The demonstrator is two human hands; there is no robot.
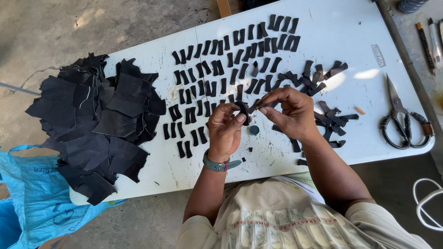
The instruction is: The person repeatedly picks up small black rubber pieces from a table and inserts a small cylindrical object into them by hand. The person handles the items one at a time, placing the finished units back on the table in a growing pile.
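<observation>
Head view is showing the left hand (226,127) pinching a small black curved leather strip (243,112) upright. The right hand (288,113), just beside it, is gripping a second thin black leather strip (256,107) lying crosswise, above the white desk's (350,32) near edge.

The small black piece (243,110) pinched between the left hand (224,131) and the right hand (288,113) is mostly covered by fingertips, so its shape cannot be told. The right hand hides part of the loose black strips (330,121) behind it. The blue bag (32,196) is cut off by the left and bottom edges. The pens (429,39) at the top right run out of view. The white cord (427,205) is cut by the right edge.
</observation>
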